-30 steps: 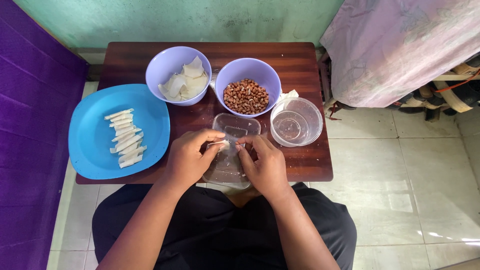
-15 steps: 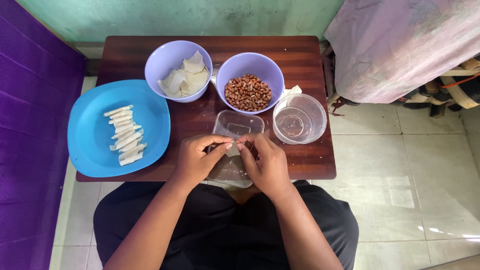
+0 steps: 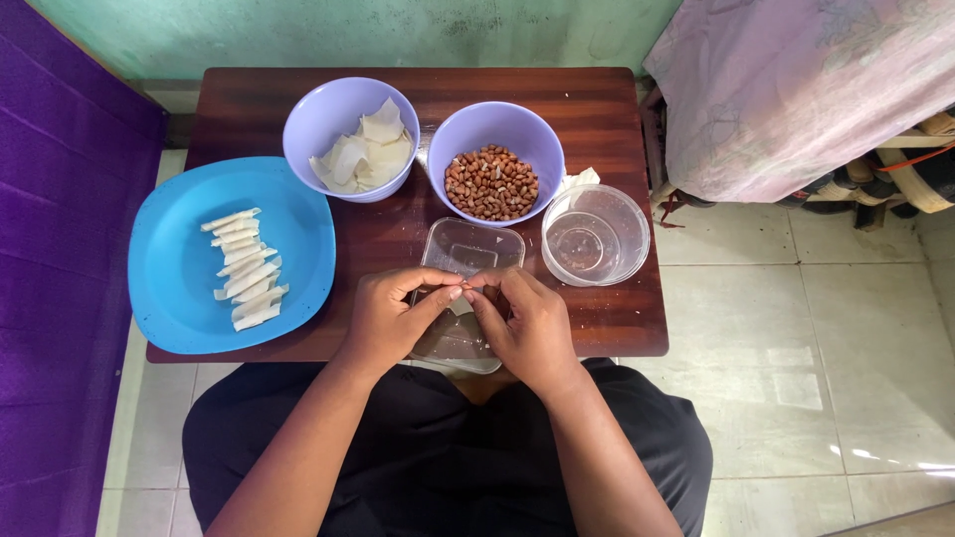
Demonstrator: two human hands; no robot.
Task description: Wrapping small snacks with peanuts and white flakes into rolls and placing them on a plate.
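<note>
Head view: both hands meet over a clear rectangular tray [image 3: 468, 249] at the near edge of the dark wooden bench [image 3: 597, 99]. The left hand [image 3: 390, 316] and right hand [image 3: 525, 323] pinch a small pale wrapper piece [image 3: 460, 301] between fingertips (mostly hidden, perhaps being rolled). Beyond stand a lilac bowl of wrappers [image 3: 350, 139], a lilac bowl of peanuts [image 3: 494, 164] and a clear round bowl [image 3: 595, 235]; left, a blue plate [image 3: 179, 288] holds rolled white strips [image 3: 246, 268].

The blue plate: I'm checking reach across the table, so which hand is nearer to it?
Left. The left hand is just to the right of the blue plate; the right hand is farther right, beyond the left one, both over the clear tray.
</note>
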